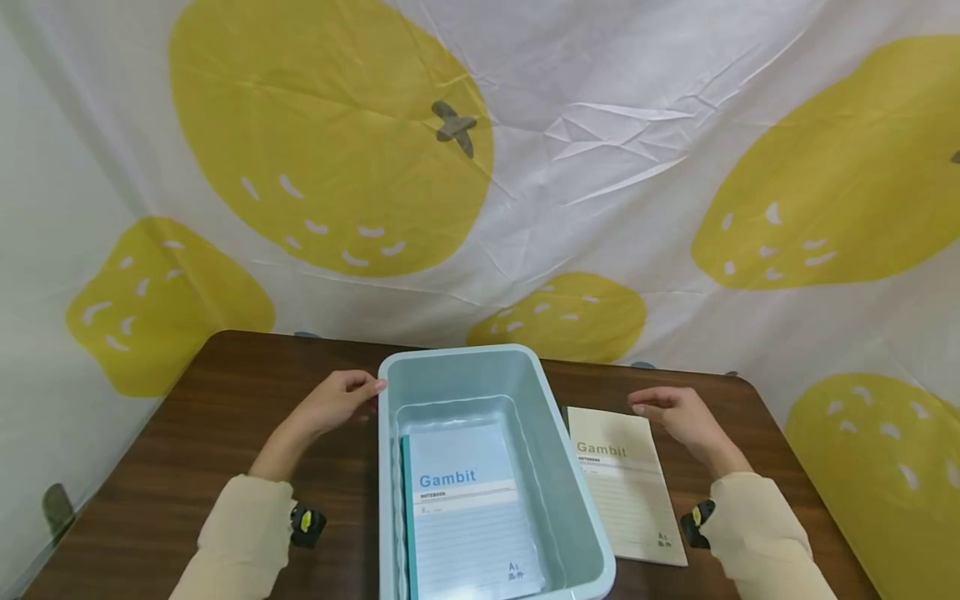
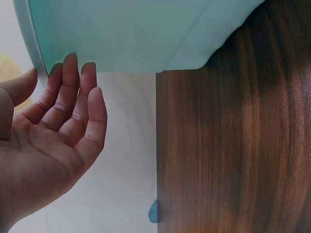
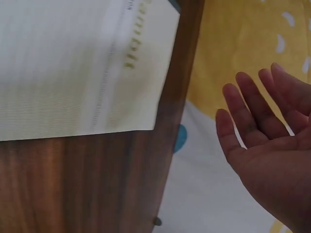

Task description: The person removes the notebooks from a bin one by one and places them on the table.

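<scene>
A pale blue-green plastic bin (image 1: 557, 467) stands in the middle of the table. Flat on its floor lies a blue Gambit notebook (image 1: 468, 533) with a teal spine. My left hand (image 1: 337, 404) holds the bin's left rim near the far corner; in the left wrist view the thumb (image 2: 24, 87) is at the rim and the fingers reach to the outer wall. To the right of the bin, a cream Gambit notebook (image 1: 633, 500) lies on the table, its left part hidden by the bin. Above its far right corner hovers my right hand (image 1: 681, 421), fingers loosely bent, holding nothing.
The dark wood table (image 1: 322, 533) extends on both sides of the bin. A white cloth (image 1: 600, 167) with yellow fruit prints hangs behind the table and down both sides. Each wrist wears a small black camera (image 1: 307, 524).
</scene>
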The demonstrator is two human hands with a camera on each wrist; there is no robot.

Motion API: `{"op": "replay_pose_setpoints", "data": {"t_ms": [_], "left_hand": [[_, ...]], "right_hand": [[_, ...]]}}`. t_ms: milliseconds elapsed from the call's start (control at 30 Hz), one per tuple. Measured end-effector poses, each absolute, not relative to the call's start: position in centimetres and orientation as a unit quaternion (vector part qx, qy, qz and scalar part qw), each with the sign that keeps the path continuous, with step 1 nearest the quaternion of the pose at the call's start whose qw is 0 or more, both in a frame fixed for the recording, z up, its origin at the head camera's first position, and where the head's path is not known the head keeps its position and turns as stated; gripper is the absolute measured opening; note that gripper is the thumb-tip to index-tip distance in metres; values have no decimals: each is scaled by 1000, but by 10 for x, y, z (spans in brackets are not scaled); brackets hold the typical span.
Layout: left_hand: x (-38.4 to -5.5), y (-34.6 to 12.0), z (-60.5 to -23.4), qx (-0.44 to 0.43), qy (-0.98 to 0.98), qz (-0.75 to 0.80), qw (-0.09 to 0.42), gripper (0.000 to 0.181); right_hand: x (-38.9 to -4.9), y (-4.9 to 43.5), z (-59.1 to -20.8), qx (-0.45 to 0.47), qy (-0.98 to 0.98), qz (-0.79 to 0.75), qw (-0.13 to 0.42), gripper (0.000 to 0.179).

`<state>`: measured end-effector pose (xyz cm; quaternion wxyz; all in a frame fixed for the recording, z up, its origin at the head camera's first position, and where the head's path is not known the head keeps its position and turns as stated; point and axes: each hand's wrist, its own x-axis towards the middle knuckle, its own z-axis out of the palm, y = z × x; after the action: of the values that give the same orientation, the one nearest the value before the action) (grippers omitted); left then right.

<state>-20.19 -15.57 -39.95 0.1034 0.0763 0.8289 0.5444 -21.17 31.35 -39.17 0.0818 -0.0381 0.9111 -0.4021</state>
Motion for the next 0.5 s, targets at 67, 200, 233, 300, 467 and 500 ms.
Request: {"op": "replay_pose_setpoints", "data": {"t_ms": [67,200,233,300,467,500], "left_hand": [[-202,-156,-399,77,828,545,104,30],[-202,-156,-399,78,828,545,106,30],[-201,-156,-399,78,828,545,106,30],[-202,-156,-399,78,828,544,106,30],[-202,-156,-399,79,827,546,107,30],[-202,-157,-399,78,828,545,107,30]], "right_hand": [[-204,316,-402,-25,912,-402,84,33],[-185,320,-423,-2,913,-397,91,28],[-180,321,-428,4,915,-392,94,27],[-170,324,-437,6,918,-384,97,24],[-143,328,-453,10,921,-376,101,24],[-138,328,-455,16,920,-378,104,26]]}}
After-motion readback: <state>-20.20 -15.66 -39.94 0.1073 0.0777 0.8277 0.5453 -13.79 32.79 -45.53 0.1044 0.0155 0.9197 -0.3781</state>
